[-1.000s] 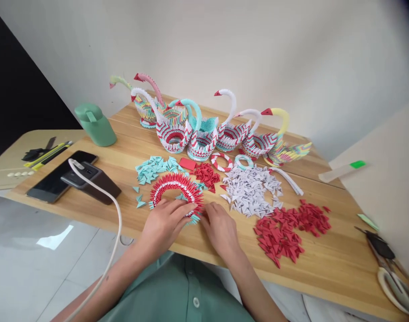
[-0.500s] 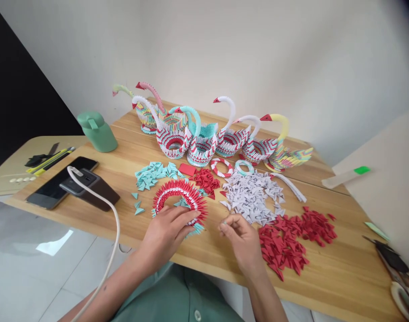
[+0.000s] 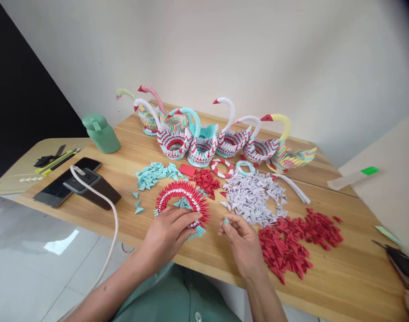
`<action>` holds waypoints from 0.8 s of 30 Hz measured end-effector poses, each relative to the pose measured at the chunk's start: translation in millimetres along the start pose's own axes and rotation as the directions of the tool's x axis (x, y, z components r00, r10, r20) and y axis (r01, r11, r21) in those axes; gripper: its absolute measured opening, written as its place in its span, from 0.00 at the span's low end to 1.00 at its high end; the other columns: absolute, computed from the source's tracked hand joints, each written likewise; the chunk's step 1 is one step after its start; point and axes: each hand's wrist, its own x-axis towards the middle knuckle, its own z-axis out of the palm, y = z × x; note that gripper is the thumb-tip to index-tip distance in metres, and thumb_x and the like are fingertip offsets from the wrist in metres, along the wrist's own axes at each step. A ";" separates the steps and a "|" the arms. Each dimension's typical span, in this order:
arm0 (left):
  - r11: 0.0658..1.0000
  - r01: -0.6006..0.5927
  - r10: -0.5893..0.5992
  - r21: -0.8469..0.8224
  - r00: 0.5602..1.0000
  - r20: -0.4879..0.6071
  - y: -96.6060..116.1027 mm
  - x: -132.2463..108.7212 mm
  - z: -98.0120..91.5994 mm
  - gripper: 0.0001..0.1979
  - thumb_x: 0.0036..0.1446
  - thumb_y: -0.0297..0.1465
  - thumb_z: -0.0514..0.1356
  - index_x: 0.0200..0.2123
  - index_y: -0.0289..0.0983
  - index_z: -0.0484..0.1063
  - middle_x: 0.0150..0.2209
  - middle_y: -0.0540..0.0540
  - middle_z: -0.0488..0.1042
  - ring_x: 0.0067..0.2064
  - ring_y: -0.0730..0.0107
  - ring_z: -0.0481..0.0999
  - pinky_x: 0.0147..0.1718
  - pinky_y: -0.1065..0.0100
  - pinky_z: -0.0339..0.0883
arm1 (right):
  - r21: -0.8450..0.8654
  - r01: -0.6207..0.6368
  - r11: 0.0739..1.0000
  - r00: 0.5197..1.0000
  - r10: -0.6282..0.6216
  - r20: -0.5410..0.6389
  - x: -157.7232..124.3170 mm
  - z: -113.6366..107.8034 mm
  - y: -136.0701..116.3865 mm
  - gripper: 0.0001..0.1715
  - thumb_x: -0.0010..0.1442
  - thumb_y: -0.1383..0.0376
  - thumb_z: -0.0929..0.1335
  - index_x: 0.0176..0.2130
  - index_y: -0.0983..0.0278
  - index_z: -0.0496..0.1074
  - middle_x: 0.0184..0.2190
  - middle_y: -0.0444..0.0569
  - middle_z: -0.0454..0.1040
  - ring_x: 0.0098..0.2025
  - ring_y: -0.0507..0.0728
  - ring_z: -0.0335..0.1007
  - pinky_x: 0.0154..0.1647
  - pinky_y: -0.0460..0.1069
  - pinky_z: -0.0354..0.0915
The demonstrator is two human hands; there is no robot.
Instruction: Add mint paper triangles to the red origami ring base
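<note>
My left hand (image 3: pixel 169 233) lies on the near edge of a spiky ring of folded red, white and teal paper pieces (image 3: pixel 183 199), fingers spread flat over it. My right hand (image 3: pixel 242 240) hovers just right of the ring, its thumb and fingers pinching a small teal folded paper triangle (image 3: pixel 226 221). Both hands work above the wooden table (image 3: pixel 338 264). Behind the ring lie a teal pile of triangles (image 3: pixel 152 173), a small red pile (image 3: pixel 206 178) and a white pile (image 3: pixel 253 198).
A big red pile of triangles (image 3: pixel 293 241) lies right of my right hand. Several paper swans (image 3: pixel 204 134) line the back. A phone (image 3: pixel 66 181), a charging block with white cable (image 3: pixel 90 188) and a green holder (image 3: pixel 101 133) sit left. Scissors (image 3: pixel 400 264) lie at the right edge.
My right hand left the ring's side, moved right and rose from the table, now pinching a teal triangle. The left hand stayed on the ring. The camera shifted slightly.
</note>
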 end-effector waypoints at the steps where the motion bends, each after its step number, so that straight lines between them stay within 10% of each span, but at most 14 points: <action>1: 1.000 0.001 -0.001 -0.008 1.000 -0.001 0.0 -0.4 0.5 0.12 0.68 0.34 0.53 0.49 0.37 0.71 0.41 0.43 0.80 0.40 0.66 0.79 0.38 0.65 0.71 | 0.006 0.002 1.000 1.000 -0.002 -0.003 -0.5 0.0 -1.2 0.15 0.53 0.54 0.75 0.36 0.61 0.77 0.29 0.46 0.78 0.29 0.55 0.71 0.35 0.51 0.68; 24: 0.998 0.043 -0.040 -0.048 0.998 0.057 3.2 4.7 -3.8 0.15 0.69 0.33 0.51 0.56 0.41 0.68 0.47 0.44 0.77 0.45 0.69 0.78 0.41 0.71 0.72 | 0.117 -0.017 0.993 1.000 0.017 0.001 -5.3 -0.8 -1.7 0.12 0.57 0.56 0.74 0.38 0.60 0.78 0.30 0.47 0.79 0.30 0.54 0.73 0.35 0.50 0.68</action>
